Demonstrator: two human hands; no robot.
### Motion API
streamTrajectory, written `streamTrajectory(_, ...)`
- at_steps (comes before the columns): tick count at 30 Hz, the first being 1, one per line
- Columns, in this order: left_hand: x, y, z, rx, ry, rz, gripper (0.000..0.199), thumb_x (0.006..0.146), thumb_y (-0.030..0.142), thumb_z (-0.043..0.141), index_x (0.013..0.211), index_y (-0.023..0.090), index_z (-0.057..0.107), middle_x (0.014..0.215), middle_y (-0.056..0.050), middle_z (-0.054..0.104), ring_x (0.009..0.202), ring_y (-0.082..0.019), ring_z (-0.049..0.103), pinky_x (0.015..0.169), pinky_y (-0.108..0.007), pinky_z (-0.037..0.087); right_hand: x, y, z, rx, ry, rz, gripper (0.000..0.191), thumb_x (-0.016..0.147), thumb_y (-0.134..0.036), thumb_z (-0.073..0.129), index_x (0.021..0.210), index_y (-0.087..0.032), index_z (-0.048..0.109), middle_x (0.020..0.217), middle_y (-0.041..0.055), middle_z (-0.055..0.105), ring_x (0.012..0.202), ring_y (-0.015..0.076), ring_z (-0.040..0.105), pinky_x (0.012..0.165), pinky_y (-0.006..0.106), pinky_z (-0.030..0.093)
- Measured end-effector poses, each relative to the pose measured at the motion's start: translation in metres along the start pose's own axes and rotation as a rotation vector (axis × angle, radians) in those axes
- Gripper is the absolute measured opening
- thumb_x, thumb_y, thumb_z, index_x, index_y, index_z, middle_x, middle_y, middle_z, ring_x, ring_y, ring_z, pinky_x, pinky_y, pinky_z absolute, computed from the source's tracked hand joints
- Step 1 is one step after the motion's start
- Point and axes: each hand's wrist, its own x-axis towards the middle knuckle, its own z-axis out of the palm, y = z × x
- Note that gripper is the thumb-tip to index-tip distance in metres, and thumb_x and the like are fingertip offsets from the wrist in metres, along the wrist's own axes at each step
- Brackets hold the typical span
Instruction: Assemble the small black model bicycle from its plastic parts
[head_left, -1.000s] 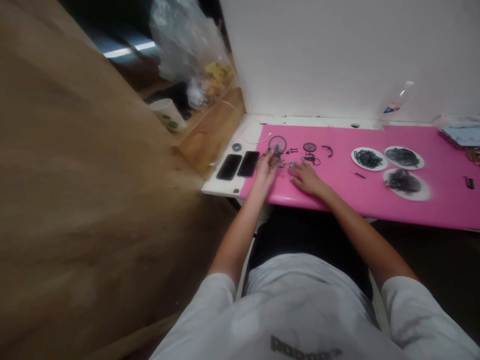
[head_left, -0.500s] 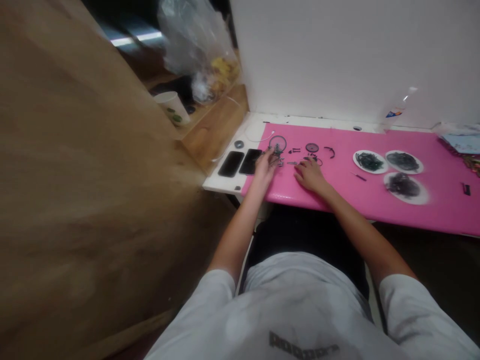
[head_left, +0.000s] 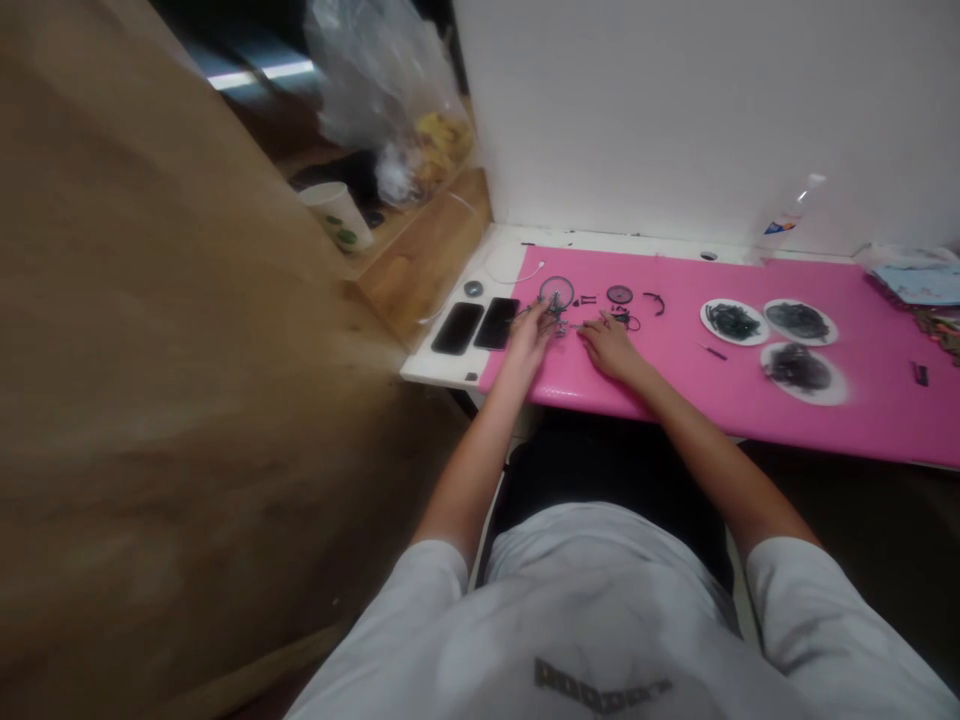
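Observation:
At the left end of the pink mat, my left hand (head_left: 529, 330) is closed around a small model bicycle (head_left: 557, 312). One thin spoked wheel (head_left: 556, 278) of it stands out beyond my fingers, and the palm side is hidden. My right hand (head_left: 609, 348) rests just to the right with thumb and forefinger drawn together at a small grey part (head_left: 575, 326), most of which they cover. Behind the right hand lie a loose dark wheel (head_left: 619, 294), a curved black piece (head_left: 655, 303), and small dark parts (head_left: 588, 300). A thin black ring (head_left: 634, 324) shows beside the fingers.
Two dark phones (head_left: 458, 328) lie left on the white tabletop (head_left: 431, 371), near a small round disc (head_left: 473, 289). White plates (head_left: 734, 322) with dark pieces sit to the right, beside a thin screwdriver-like tool (head_left: 712, 351). A clear bottle (head_left: 795, 208) stands against the wall.
My right hand has shifted slightly left, its fingers now at the small grey part that lay uncovered before. The left hand stays on the model bicycle. The view has turned a little.

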Motion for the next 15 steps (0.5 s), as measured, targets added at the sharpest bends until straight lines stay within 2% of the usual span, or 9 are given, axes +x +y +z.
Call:
streamTrajectory(5, -0.001, -0.002, 0.0, 0.023, -0.023, 0.01, 0.015, 0.088, 0.012, 0.087, 0.098, 0.016, 0.077, 0.091, -0.004, 0.08, 0.072, -0.012, 0.07, 0.07, -0.025, 0.056, -0.002, 0.004, 0.004, -0.004, 0.033, 0.028, 0.05, 0.112, -0.025, 0.039, 0.145, -0.016, 0.074, 0.137, 0.0193, 0.072, 0.152, 0.0412, 0.046, 0.131, 0.064, 0.034)
streamTrajectory(10, -0.003, 0.0, 0.002, 0.039, -0.016, 0.012, 0.014, 0.089, 0.012, 0.086, 0.1, 0.015, 0.077, 0.091, -0.005, 0.08, 0.07, -0.012, 0.07, 0.069, -0.026, 0.056, -0.007, 0.006, 0.004, -0.026, 0.054, 0.055, 0.048, 0.112, -0.027, 0.042, 0.144, -0.013, 0.075, 0.133, 0.0202, 0.072, 0.151, 0.0427, 0.043, 0.131, 0.062, 0.033)
streamTrajectory(15, -0.003, 0.001, 0.002, 0.035, 0.031, -0.025, 0.027, 0.089, 0.013, 0.087, 0.113, 0.016, 0.076, 0.097, -0.007, 0.082, 0.078, -0.015, 0.074, 0.076, -0.026, 0.059, -0.01, 0.012, -0.001, -0.013, 0.057, 0.041, 0.048, 0.111, -0.027, 0.04, 0.139, -0.013, 0.076, 0.13, 0.0194, 0.074, 0.144, 0.0418, 0.046, 0.129, 0.063, 0.034)
